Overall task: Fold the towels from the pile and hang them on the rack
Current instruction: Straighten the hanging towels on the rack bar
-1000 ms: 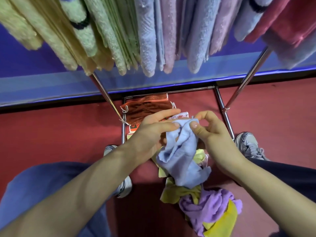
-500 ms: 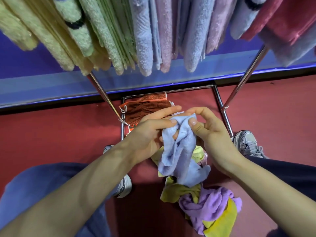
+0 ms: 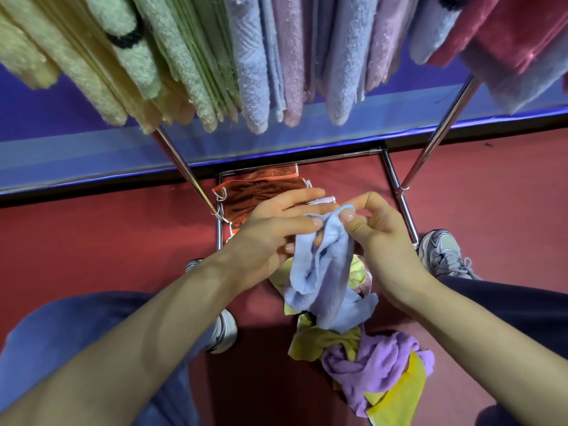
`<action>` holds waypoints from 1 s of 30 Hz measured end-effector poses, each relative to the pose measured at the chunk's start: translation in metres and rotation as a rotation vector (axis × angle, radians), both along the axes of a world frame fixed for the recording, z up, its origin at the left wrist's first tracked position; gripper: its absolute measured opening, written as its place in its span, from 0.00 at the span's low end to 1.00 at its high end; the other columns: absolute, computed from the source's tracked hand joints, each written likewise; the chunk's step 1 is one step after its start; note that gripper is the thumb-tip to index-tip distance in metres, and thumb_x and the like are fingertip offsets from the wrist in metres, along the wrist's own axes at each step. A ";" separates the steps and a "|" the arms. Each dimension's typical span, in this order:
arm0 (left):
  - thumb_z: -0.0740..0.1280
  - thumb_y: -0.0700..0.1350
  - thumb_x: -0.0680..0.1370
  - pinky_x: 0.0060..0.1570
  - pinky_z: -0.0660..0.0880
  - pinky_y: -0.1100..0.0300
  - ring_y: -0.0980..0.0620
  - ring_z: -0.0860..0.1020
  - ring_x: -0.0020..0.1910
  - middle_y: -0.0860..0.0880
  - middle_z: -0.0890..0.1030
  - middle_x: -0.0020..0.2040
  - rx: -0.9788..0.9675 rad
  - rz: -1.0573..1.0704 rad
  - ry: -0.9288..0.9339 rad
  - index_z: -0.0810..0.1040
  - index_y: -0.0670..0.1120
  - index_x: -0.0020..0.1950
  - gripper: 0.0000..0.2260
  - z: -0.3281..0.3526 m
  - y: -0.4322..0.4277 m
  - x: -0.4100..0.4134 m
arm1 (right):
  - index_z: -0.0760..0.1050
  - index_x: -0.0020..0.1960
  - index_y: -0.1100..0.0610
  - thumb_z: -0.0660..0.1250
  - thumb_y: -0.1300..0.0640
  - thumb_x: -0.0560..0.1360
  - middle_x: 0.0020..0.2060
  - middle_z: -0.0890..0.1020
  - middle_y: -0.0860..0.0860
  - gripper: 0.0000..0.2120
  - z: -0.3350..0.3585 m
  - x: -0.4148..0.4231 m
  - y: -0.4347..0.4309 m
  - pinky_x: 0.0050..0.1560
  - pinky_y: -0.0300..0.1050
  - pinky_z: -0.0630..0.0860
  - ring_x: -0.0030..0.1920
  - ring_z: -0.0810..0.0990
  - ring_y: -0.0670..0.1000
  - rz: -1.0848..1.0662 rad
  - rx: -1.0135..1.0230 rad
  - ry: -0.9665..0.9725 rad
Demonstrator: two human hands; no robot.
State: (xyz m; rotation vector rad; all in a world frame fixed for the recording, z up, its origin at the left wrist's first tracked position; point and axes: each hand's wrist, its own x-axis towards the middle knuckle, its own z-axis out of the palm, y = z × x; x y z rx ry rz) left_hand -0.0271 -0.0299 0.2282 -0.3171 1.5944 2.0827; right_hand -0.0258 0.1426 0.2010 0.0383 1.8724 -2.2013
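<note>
While left grip (image 3: 267, 241) and right grip (image 3: 381, 241) pinch its top edge, the blue towel (image 3: 322, 272) hangs limp, seemingly light; corners likely hold best.

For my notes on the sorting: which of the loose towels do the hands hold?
The light blue towel: the left hand and the right hand pinch its top edge. The purple towel and the yellow towel lie crumpled below, in no hand.

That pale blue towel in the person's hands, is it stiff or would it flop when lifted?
Probably floppy: the pale blue towel droops in loose folds below the left hand and right hand. Likely light: fingertip pinches alone hold it up.
</note>
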 end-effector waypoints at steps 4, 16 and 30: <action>0.73 0.35 0.75 0.25 0.67 0.71 0.62 0.75 0.29 0.44 0.82 0.51 -0.359 -0.095 0.158 0.80 0.44 0.59 0.14 -0.009 -0.004 -0.002 | 0.71 0.47 0.58 0.64 0.58 0.79 0.41 0.82 0.67 0.04 -0.003 -0.001 0.002 0.42 0.56 0.76 0.39 0.81 0.58 -0.050 0.100 0.026; 0.68 0.50 0.72 0.40 0.75 0.52 0.42 0.75 0.40 0.54 0.76 0.33 -1.275 -0.616 0.556 0.66 0.53 0.37 0.11 -0.034 -0.007 0.010 | 0.70 0.45 0.56 0.62 0.65 0.80 0.26 0.77 0.41 0.08 0.014 -0.024 0.019 0.33 0.34 0.69 0.28 0.73 0.39 -0.144 0.260 0.200; 0.62 0.27 0.66 0.32 0.62 0.77 0.62 0.68 0.30 0.66 0.73 0.43 -0.694 -0.611 0.755 0.73 0.52 0.72 0.37 0.002 -0.005 0.012 | 0.70 0.46 0.53 0.64 0.60 0.79 0.30 0.76 0.57 0.05 0.015 -0.038 0.037 0.37 0.49 0.66 0.31 0.68 0.51 -0.137 0.685 0.312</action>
